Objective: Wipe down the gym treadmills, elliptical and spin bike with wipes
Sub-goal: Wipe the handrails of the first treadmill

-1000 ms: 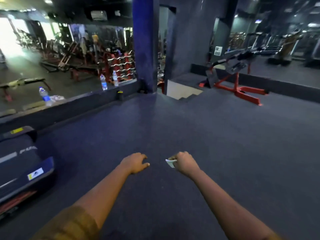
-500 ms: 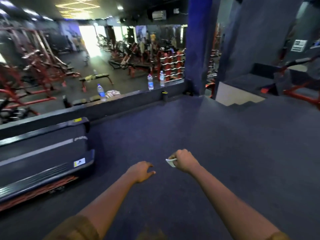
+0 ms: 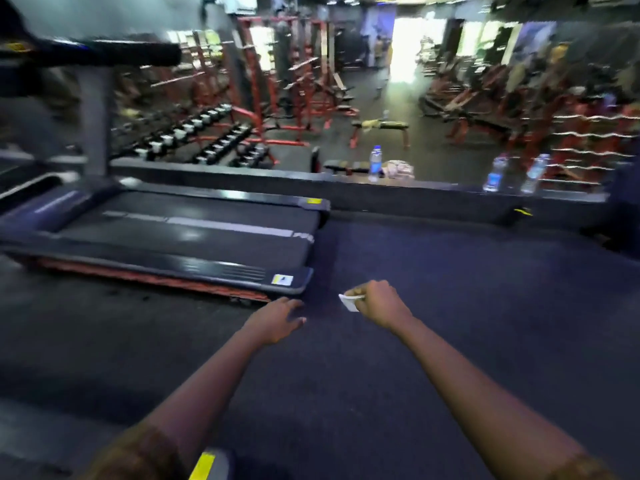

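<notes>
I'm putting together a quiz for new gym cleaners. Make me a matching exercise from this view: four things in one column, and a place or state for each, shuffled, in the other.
Things
1. wipe
2. treadmill
3. leftmost water bottle
4. left hand

Place or state
A. standing on the ledge
B. holding nothing, fingers relaxed
C. on the floor, at the left
D. gripped in the right hand

Pairs: 1-D, 2-C, 3-A, 4-B

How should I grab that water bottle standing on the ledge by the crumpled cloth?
Wrap your fingers round the middle of the water bottle, coming from the front or from its left. It stands upright with a round body, and the cloth lies close on its right.
</notes>
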{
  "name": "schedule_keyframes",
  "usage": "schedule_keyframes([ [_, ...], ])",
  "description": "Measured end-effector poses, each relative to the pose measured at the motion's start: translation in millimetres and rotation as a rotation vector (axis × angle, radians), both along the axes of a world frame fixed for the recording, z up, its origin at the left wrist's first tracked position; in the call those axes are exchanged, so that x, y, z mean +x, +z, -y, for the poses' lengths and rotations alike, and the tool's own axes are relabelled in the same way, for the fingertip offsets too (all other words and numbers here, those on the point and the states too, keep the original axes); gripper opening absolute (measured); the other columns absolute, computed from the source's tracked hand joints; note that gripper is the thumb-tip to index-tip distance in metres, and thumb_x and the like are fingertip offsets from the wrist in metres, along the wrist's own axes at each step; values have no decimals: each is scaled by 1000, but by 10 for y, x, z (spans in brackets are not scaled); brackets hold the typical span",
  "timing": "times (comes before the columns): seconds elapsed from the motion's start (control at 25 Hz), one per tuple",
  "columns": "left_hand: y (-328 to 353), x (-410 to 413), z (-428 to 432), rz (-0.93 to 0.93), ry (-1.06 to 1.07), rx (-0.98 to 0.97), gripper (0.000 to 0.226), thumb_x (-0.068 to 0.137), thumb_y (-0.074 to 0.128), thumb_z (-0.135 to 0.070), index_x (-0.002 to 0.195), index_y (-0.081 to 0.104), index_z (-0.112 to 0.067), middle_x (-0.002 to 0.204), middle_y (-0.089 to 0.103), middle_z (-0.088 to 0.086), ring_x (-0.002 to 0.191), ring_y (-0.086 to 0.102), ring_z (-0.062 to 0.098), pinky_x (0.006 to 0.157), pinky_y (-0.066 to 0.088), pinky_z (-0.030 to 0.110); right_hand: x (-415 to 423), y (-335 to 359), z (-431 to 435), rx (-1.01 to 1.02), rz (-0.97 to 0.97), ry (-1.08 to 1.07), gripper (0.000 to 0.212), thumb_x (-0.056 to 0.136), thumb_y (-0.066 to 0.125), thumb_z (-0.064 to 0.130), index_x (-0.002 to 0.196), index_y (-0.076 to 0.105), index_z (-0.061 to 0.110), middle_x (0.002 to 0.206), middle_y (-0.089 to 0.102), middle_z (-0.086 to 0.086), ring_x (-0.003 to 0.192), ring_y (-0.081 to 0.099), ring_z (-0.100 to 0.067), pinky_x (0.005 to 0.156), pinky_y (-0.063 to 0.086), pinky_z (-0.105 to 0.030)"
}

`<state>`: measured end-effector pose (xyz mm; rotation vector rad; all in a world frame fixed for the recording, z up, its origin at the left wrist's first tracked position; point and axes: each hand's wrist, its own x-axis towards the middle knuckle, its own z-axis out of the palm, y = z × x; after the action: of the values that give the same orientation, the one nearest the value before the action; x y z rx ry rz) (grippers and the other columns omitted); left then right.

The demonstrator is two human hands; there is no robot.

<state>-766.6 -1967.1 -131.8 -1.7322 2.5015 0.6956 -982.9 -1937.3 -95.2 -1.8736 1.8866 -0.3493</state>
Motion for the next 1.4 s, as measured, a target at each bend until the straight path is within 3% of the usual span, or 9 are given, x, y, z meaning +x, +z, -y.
schedule_keyframes([
  [0.2, 71, 571, 544, 56, 349, -8, 52, 98, 46, -33, 144, 34, -13, 147, 38, 13, 134, 37, 26, 104, 26, 25, 593, -62, 1277, -63, 7, 366, 44, 81, 46, 5, 114, 67, 24, 116, 65, -8, 107, 59, -27, 84, 44, -28],
  [0.44, 142, 1154, 1097, 58, 792, 22, 51, 97, 47, -36, 141, 39, -13, 145, 40, 10, 133, 38, 25, 106, 29, 29, 1386, 70, 2626, -48, 72, 710, 42, 79, 49, 5, 111, 69, 23, 111, 68, -12, 99, 63, -26, 72, 44, -26],
  [0.76, 193, 2470, 1462, 79, 1210, -31, 51, 96, 50, -37, 139, 42, -10, 139, 47, 14, 129, 43, 27, 104, 30, 28, 3197, 195, 3750, -103, 137, 1095, 37, 84, 51, 7, 116, 67, 20, 114, 66, -13, 103, 61, -25, 74, 41, -24],
  [0.96, 189, 3470, 1861, 83, 1390, 14, 57, 96, 50, -37, 143, 36, -8, 144, 41, 16, 134, 38, 27, 106, 28, 28, 4627, 258, 4270, -91, 164, 1269, 33, 85, 54, 10, 114, 67, 19, 115, 65, -13, 107, 60, -26, 80, 44, -28],
  [1.16, 261, 4236, 2312, 64, 1465, 106, 54, 95, 53, -37, 140, 42, -10, 142, 45, 13, 131, 41, 27, 106, 31, 30, 5793, 318, 4633, -84, 158, 1413, 36, 83, 52, 5, 113, 68, 17, 115, 65, -15, 108, 59, -28, 82, 45, -31],
  [1.4, 688, 5356, 2584, 124, 1576, -73, 51, 96, 52, -33, 141, 41, -10, 141, 45, 14, 131, 41, 26, 103, 28, 26, 7423, 436, 5129, -52, 306, 1521, 35, 81, 53, 3, 107, 71, 16, 110, 68, -10, 106, 61, -24, 84, 46, -27],
])
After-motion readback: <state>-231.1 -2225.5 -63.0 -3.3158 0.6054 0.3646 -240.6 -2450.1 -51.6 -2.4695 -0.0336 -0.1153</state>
